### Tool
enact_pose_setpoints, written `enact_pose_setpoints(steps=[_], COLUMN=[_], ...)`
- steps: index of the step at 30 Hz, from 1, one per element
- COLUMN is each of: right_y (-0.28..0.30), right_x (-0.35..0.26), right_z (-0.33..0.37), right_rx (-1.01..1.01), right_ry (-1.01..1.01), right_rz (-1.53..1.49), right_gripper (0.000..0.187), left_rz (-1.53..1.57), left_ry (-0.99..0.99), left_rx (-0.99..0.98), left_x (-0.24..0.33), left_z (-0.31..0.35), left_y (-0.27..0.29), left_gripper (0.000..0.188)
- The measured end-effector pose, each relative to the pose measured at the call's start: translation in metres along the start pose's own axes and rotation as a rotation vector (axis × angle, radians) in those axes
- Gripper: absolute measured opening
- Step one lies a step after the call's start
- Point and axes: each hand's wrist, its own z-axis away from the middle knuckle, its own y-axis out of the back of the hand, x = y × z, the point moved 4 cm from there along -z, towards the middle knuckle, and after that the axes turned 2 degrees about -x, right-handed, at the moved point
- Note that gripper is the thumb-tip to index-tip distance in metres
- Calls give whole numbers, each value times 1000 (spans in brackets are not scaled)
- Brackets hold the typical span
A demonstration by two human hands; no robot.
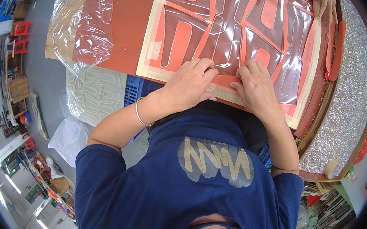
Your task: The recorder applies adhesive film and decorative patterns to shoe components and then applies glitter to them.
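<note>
Both grips press fingertips down, holding nothing: left hand (191, 82) and right hand (254, 88) flat on the clear film (226, 34) over orange cut-outs at the table's (126, 25) near edge.

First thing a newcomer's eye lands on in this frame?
Both hands, left hand and right hand, pressing at the near edge of an orange cut-out sheet under clear film at top centre. Next, crumpled plastic wrap at upper left and a glittery silver board along the right.
</note>
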Motion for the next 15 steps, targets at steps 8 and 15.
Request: enact_pose_setpoints(steps=[8,15], right_y=[6,-1], right_x=[-10,-16], right_z=[-10,-14], right_rx=[-89,-181], right_ry=[38,157], right_rz=[97,37], right_gripper=[20,12], left_rz=[58,129], left_ry=[8,-19], left_rx=[12,-179], left_x=[-2,-17], left_z=[0,-12], left_y=[2,5], left_gripper=[63,58])
